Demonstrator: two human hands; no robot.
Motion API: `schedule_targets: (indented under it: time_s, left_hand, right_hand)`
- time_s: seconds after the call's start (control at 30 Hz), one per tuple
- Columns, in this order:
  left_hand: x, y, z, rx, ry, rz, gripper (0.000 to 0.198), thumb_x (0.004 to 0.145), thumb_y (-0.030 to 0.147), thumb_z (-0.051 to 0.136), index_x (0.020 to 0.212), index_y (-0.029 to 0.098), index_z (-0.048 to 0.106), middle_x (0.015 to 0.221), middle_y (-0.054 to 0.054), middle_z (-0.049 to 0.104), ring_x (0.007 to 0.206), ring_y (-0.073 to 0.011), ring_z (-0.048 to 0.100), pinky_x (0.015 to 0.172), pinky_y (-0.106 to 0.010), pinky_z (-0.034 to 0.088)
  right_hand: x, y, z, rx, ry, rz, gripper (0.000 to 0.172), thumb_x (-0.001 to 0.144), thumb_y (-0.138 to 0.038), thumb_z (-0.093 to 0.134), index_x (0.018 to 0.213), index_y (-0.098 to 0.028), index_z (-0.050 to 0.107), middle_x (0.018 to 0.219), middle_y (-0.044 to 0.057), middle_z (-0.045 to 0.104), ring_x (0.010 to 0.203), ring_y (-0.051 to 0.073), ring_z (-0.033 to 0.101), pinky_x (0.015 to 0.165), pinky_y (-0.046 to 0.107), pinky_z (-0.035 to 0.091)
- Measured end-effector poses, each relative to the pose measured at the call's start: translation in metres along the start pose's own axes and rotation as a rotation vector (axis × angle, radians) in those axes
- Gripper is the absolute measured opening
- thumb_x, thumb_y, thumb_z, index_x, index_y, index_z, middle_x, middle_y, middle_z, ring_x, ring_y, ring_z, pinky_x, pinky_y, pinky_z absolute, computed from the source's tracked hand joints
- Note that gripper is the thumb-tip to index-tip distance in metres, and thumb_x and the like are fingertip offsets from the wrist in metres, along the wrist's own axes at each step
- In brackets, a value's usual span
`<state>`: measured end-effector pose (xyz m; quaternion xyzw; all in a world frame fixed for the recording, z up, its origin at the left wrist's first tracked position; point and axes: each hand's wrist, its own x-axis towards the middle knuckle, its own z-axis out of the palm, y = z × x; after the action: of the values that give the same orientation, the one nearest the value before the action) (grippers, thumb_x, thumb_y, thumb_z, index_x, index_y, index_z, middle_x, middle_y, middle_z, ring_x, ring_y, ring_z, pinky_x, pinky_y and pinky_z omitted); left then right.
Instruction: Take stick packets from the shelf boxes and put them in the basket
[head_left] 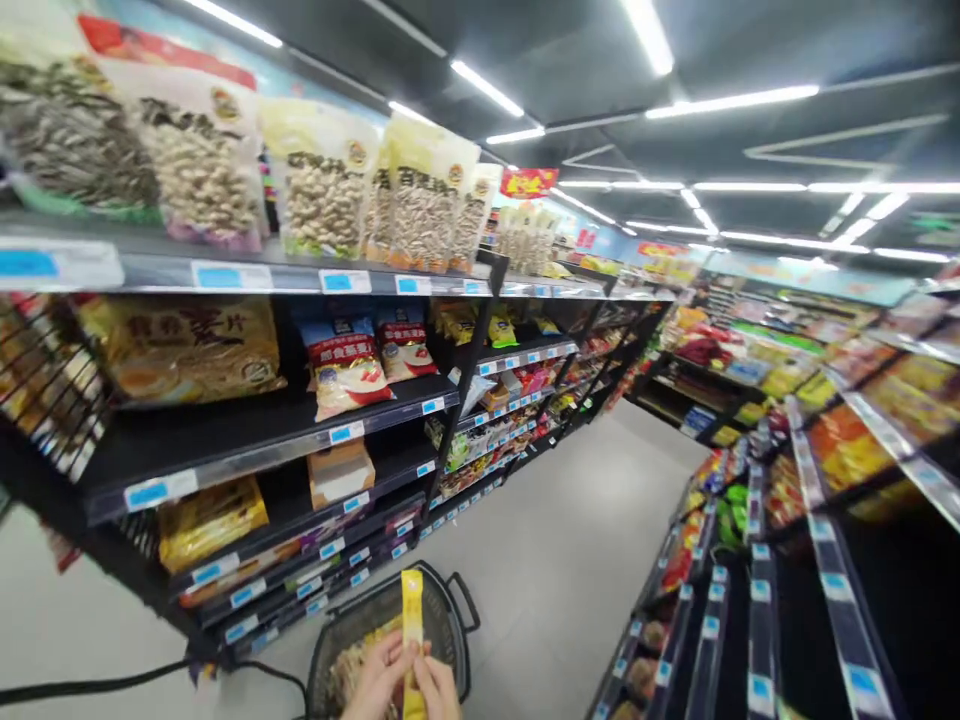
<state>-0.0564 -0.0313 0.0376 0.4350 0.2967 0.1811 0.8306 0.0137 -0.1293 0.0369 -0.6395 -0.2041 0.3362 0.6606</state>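
Note:
Both my hands meet at the bottom middle of the view, over a black shopping basket (pixel 450 610). My left hand (pixel 379 680) and my right hand (pixel 439 690) pinch a narrow yellow packet (pixel 412 610) that stands upright between them. Fingers of both hands are closed on its lower part. Beneath the hands, the basket holds some pale packaged goods (pixel 352 665).
A shop aisle runs away from me. Black shelves on the left (pixel 247 440) carry bags of nuts (pixel 322 190), seeds and snacks with blue price tags. More stocked shelves (pixel 825 560) stand on the right. Grey floor (pixel 555 540) lies between them.

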Motion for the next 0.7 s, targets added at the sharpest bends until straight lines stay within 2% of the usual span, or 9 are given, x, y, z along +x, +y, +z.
schedule_targets:
  time_s: [0.1,0.17,0.23,0.3,0.37,0.43,0.5,0.6,0.7]
  left_hand:
    - [-0.005,0.005,0.02,0.003,0.04,0.042,0.071,0.053,0.076,0.09,0.084,0.013,0.079,0.075,-0.01,0.076,0.064,-0.0195,0.066,0.057,-0.026,0.048]
    - [-0.009,0.012,0.03,0.022,0.063,0.058,0.074,0.06,0.079,0.085,0.089,0.012,0.08,0.076,-0.01,0.075,0.057,-0.016,0.061,0.051,-0.024,0.043]
    - [-0.011,0.018,0.036,0.044,0.101,0.059,0.077,0.06,0.081,0.083,0.092,0.011,0.08,0.077,-0.011,0.075,0.055,-0.0151,0.059,0.048,-0.023,0.04]
    - [-0.013,0.021,0.037,0.052,0.144,0.069,0.077,0.061,0.081,0.083,0.092,0.01,0.081,0.082,-0.013,0.077,0.063,-0.0182,0.064,0.052,-0.024,0.043]
    - [-0.015,0.018,0.036,0.029,0.174,0.091,0.075,0.061,0.08,0.083,0.09,0.011,0.081,0.087,-0.014,0.078,0.077,-0.0235,0.07,0.065,-0.029,0.052]
    - [-0.017,0.013,0.035,-0.014,0.194,0.103,0.074,0.061,0.08,0.082,0.091,0.012,0.081,0.092,-0.014,0.079,0.088,-0.0276,0.073,0.081,-0.035,0.056]
    - [-0.019,0.007,0.033,-0.054,0.208,0.086,0.077,0.059,0.081,0.083,0.095,0.013,0.08,0.099,-0.015,0.08,0.092,-0.029,0.075,0.088,-0.038,0.056]
    - [-0.022,0.002,0.033,-0.1,0.22,0.056,0.085,0.058,0.082,0.082,0.107,0.013,0.078,0.105,-0.015,0.08,0.093,-0.0281,0.075,0.085,-0.037,0.057]
    - [-0.024,0.0,0.033,-0.1,0.212,0.049,0.087,0.059,0.081,0.083,0.111,0.012,0.075,0.099,-0.015,0.08,0.085,-0.0253,0.075,0.073,-0.032,0.057]
  right_hand:
    - [0.004,-0.007,-0.022,-0.056,-0.14,-0.013,0.065,0.073,-0.081,0.074,0.076,-0.016,0.077,0.065,0.004,0.065,0.066,0.02,0.061,0.064,0.03,0.052]
    - [0.007,-0.01,-0.032,-0.1,-0.197,-0.005,0.063,0.072,-0.078,0.077,0.08,-0.015,0.077,0.066,0.004,0.065,0.063,0.018,0.058,0.063,0.029,0.05]
    - [0.009,-0.011,-0.039,-0.151,-0.231,0.007,0.064,0.073,-0.078,0.076,0.076,-0.014,0.075,0.062,0.003,0.063,0.058,0.015,0.051,0.058,0.026,0.045]
    - [0.009,-0.01,-0.043,-0.19,-0.262,0.006,0.067,0.076,-0.081,0.071,0.07,-0.014,0.073,0.058,0.002,0.06,0.056,0.013,0.047,0.055,0.025,0.039]
    - [0.006,-0.008,-0.045,-0.214,-0.286,-0.012,0.069,0.081,-0.081,0.064,0.064,-0.015,0.07,0.056,0.002,0.057,0.055,0.013,0.044,0.053,0.024,0.036]
    - [0.002,-0.006,-0.045,-0.23,-0.309,-0.042,0.07,0.086,-0.079,0.06,0.06,-0.015,0.068,0.055,0.001,0.056,0.055,0.012,0.042,0.053,0.023,0.036]
    - [-0.002,-0.005,-0.046,-0.236,-0.33,-0.063,0.07,0.089,-0.077,0.059,0.059,-0.015,0.069,0.055,0.002,0.057,0.055,0.013,0.044,0.054,0.023,0.038]
    - [-0.006,-0.006,-0.049,-0.206,-0.332,-0.033,0.07,0.089,-0.078,0.059,0.065,-0.014,0.076,0.058,0.004,0.063,0.057,0.015,0.051,0.056,0.025,0.045]
    - [-0.006,-0.008,-0.052,-0.145,-0.316,0.039,0.073,0.085,-0.082,0.06,0.07,-0.013,0.078,0.061,0.006,0.066,0.057,0.016,0.055,0.056,0.026,0.046]
